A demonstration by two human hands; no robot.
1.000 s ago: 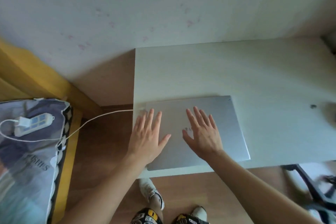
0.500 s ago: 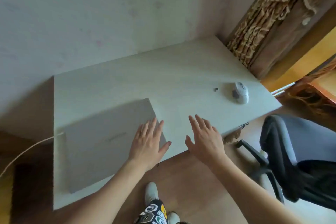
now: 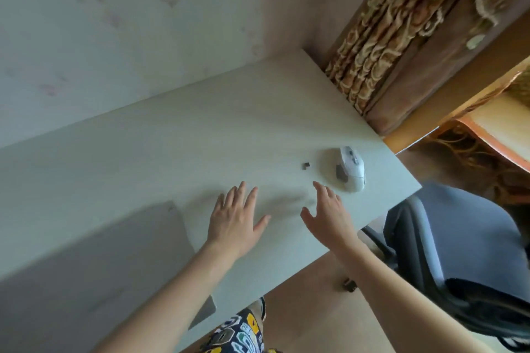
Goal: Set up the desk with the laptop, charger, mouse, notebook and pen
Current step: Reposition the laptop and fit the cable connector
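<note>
A closed silver laptop (image 3: 100, 261) lies flat on the left part of the pale desk (image 3: 229, 129). A white mouse (image 3: 352, 168) rests near the desk's right front corner, with a tiny dark dongle (image 3: 306, 165) just left of it. My left hand (image 3: 236, 218) hovers over bare desk to the right of the laptop, fingers spread, holding nothing. My right hand (image 3: 327, 213) is also spread and empty, its fingertips a short way below and left of the mouse. No charger, notebook or pen is in view.
A grey office chair (image 3: 464, 261) stands off the desk's right front corner. A patterned brown curtain (image 3: 401, 26) hangs at the desk's right end, with an orange wooden piece of furniture (image 3: 487, 135) beyond. A wall runs along the desk's back edge.
My view has swung right, away from the laptop and its cable. Both hands have left the laptop lid and moved right over the desk toward the mouse.
</note>
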